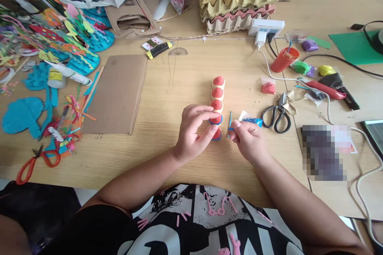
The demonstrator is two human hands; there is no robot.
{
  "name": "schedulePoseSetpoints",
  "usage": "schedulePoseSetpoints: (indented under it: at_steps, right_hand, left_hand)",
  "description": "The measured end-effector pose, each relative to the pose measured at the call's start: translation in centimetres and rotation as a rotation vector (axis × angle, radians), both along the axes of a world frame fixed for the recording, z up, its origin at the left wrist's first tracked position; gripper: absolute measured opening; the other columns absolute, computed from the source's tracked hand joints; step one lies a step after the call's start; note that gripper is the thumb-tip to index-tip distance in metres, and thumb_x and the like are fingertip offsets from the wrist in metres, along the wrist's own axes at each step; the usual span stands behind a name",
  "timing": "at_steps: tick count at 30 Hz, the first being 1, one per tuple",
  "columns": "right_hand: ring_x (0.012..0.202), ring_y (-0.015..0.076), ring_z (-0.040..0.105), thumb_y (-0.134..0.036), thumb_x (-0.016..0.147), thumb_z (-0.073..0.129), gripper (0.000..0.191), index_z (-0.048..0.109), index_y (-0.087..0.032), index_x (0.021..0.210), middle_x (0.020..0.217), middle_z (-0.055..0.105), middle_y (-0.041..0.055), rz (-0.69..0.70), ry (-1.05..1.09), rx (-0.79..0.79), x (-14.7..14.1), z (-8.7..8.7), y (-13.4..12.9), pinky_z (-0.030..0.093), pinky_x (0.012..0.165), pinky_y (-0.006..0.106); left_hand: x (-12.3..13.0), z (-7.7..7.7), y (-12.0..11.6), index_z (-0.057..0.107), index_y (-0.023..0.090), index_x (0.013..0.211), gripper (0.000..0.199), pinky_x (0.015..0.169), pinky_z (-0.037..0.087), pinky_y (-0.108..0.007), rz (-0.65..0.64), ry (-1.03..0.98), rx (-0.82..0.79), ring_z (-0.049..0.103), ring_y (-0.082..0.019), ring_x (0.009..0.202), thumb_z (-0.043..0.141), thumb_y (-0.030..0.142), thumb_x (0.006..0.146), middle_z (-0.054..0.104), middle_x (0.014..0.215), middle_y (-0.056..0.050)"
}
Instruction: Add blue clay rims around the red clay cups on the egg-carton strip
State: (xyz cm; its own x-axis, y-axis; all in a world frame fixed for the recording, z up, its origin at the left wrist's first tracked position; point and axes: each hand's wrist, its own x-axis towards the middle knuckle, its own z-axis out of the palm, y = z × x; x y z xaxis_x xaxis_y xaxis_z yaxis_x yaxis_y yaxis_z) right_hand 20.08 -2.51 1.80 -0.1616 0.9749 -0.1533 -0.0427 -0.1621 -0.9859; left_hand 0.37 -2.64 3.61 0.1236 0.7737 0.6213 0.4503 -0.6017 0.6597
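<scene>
A column of several red domes with pale rims (217, 93) lies on the wooden table; the two nearest me have blue edging. My left hand (193, 129) reaches over its near end, fingers and thumb apart, fingertips at the lower domes. Just right of the column, my right hand (247, 139) is closed in a pinch on a small blue strip. Another thin blue strip (230, 119) lies upright in view beside it. Behind the right hand is a clear packet with blue clay (254, 121).
Black-handled scissors (277, 115) and a red clay packet (268, 86) lie to the right, with a red cup (284, 59) and white cable beyond. Cardboard (113, 95), blue cutouts (22, 113) and orange scissors (37, 161) are left. Egg trays (236, 0) stand behind.
</scene>
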Motion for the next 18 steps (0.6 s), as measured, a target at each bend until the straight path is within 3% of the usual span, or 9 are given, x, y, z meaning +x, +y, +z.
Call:
schedulePoseSetpoints:
  at_steps: [5,11,15,18]
  right_hand:
    - [0.049,0.0083,0.045,-0.062,0.095,0.059,0.058,0.07,-0.02,0.057,0.052,0.059,-0.0008,0.079,-0.062,0.146,-0.3,1.0,-0.3,0.035,0.05,0.026]
    - [0.057,0.0092,0.051,-0.055,0.103,0.049,0.056,0.067,-0.018,0.065,0.06,0.058,-0.0005,0.195,-0.129,0.338,-0.5,1.5,-0.4,0.041,0.057,0.025]
    - [0.066,0.0101,0.055,-0.054,0.1,0.055,0.04,0.07,-0.019,0.086,0.071,0.062,-0.0009,0.21,-0.081,0.319,-0.6,1.8,-0.3,0.045,0.063,0.024]
    - [0.066,0.0092,0.055,-0.045,0.1,0.06,0.031,0.067,-0.02,0.084,0.072,0.062,-0.002,0.22,-0.039,0.262,-0.9,2.0,-0.4,0.045,0.063,0.023]
  left_hand:
    - [0.4,-0.2,0.1,0.072,0.024,0.108,0.028,0.107,0.049,-0.047,-0.099,0.085,0.012,0.059,-0.025,0.118,0.072,0.046,0.092,0.07,0.114,-0.008]
    - [0.5,-0.2,-0.1,0.071,0.023,0.096,0.004,0.104,0.052,-0.046,-0.104,0.083,0.029,0.061,-0.023,0.115,0.071,0.025,0.093,0.072,0.107,-0.006]
    - [0.2,0.0,0.1,0.067,0.023,0.096,0.004,0.106,0.05,-0.045,-0.082,0.12,0.069,0.061,-0.022,0.114,0.07,0.023,0.094,0.074,0.106,-0.005]
    - [0.1,0.0,0.2,0.064,0.022,0.095,0.003,0.106,0.049,-0.045,-0.071,0.154,0.095,0.061,-0.023,0.114,0.067,0.023,0.094,0.074,0.107,-0.005]
